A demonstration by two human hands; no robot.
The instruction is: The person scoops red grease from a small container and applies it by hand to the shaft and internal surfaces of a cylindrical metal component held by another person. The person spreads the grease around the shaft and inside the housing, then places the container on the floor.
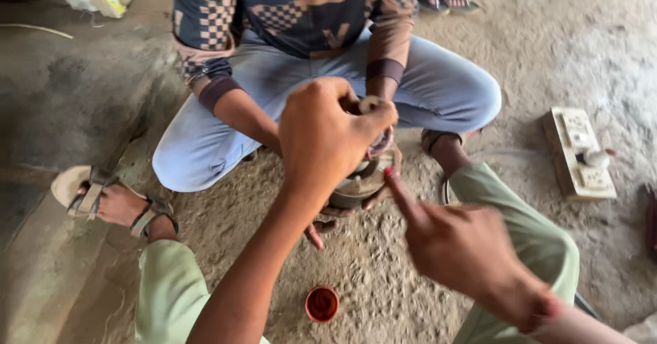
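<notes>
A brown-and-navy checkered shirt (287,8), pale blue jeans (438,84), light green trousers (527,227), small red cap (321,303).

The floor (383,262) is bare ground, sandy and rough, pale with a darker, smoother strip along the left edge. A small round red cap or dish (321,303) lies on it near the bottom middle, open side up. At the right sits a flat, dusty, cream-coloured switchboard (578,154) – a small pale object rests on top of it. A sandalled foot (109,202) is planted at the left, and another sandalled foot (441,145) stands near the middle – a crouching person's – with more sandals (448,0) at the top edge
</notes>
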